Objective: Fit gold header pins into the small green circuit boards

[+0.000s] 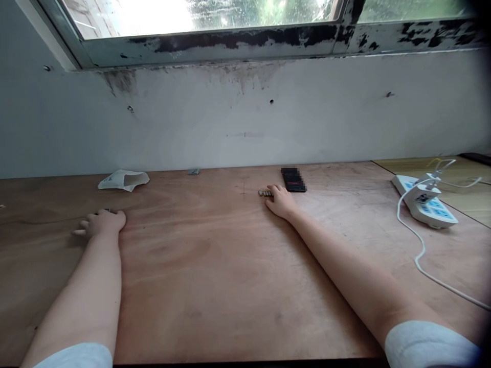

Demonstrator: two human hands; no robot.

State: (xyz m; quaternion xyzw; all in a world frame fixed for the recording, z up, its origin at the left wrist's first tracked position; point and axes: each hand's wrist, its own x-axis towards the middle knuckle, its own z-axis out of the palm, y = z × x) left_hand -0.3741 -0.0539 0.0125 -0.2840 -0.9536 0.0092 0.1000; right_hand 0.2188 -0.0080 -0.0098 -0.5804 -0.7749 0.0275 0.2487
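Note:
On the left of the wooden table (192, 286), my left hand (102, 223) rests palm down with its fingers spread. A small dark edge shows past its fingertips, too little to identify. My right hand (282, 201) reaches to the far middle of the table. Its thumb and forefinger close around one end of a short row of small silvery segments (264, 193); the other end sticks out to the left. Just beyond that hand lies a flat black rectangular object (293, 180), partly pixelated.
A crumpled white paper packet (123, 180) lies at the back left, and a small grey flat piece (194, 171) sits against the wall. At right stands a white power strip (425, 202) with plugs; its white cable (422, 255) trails toward the front right. A window (207, 20) is above.

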